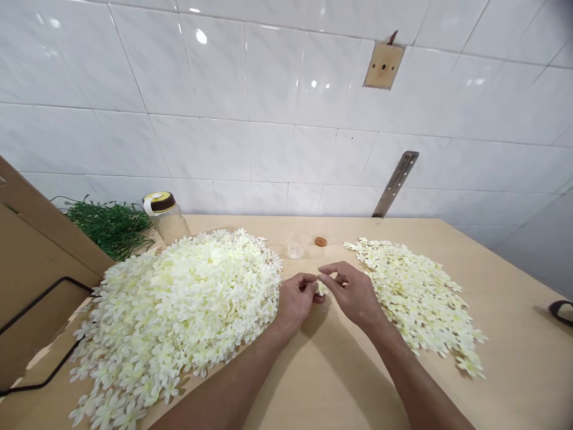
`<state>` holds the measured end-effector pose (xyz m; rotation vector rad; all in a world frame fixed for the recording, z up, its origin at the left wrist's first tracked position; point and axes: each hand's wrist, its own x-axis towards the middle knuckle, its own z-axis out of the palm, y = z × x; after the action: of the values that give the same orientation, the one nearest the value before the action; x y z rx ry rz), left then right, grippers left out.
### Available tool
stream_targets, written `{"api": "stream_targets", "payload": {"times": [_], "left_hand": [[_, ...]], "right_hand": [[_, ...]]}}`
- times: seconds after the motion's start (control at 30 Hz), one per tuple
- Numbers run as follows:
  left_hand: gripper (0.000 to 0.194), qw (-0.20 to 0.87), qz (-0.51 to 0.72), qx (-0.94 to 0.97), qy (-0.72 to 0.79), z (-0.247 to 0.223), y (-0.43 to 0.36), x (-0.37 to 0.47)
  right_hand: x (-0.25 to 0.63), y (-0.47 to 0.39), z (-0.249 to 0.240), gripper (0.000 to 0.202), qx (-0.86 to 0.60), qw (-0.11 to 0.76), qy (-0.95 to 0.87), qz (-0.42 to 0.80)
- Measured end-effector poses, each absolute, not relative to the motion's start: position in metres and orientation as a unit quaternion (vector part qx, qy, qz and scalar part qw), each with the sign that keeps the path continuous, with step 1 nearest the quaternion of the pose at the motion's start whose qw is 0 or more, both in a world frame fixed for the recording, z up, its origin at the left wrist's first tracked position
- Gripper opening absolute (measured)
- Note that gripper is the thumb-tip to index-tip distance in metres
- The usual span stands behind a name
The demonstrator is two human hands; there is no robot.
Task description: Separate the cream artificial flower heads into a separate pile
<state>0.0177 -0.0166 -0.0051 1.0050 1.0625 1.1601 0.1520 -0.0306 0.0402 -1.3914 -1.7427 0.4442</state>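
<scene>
Above the middle of the table, my left hand is closed, its fingertips pinching a small white artificial flower. My right hand is right beside it, thumb and forefinger brought together at the flower; whatever is between those fingertips is too small to make out. To the left of my hands lies a large heap of loose white-yellow artificial flowers. A flatter spread of similar flowers covers the table on the right. Just beyond my hands are a small clear dish and an orange-brown disc.
A bottle with a brown and yellow lid stands behind the large heap, near green artificial foliage. On the left are a cardboard box and a bent black wire. A metal bracket rests against the tiled wall.
</scene>
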Motion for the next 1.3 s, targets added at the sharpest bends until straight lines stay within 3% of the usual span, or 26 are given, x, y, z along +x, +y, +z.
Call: {"api": "stream_targets", "payload": {"times": [0.2,0.8,0.97,1.13,1.3], "left_hand": [[0.009,0.605,0.527,0.391,0.451,-0.009,-0.013,0.019],[0.005,0.612,0.521,0.392,0.448,-0.004,-0.016,0.018],[0.007,0.626,0.518,0.386,0.437,-0.003,-0.017,0.017],[0.011,0.607,0.513,0.396,0.460,-0.001,-0.017,0.017],[0.008,0.587,0.500,0.417,0.482,-0.005,-0.016,0.019]], "right_hand": [[0.164,-0.028,0.026,0.018,-0.569,0.330,-0.742,0.131],[0.159,-0.027,0.020,0.029,-0.609,0.339,-0.706,0.126],[0.158,-0.026,0.023,0.033,-0.657,0.331,-0.651,0.187],[0.164,-0.021,0.018,0.042,-0.627,0.415,-0.545,0.372],[0.157,-0.022,0.026,0.040,-0.616,0.527,-0.492,0.317]]}}
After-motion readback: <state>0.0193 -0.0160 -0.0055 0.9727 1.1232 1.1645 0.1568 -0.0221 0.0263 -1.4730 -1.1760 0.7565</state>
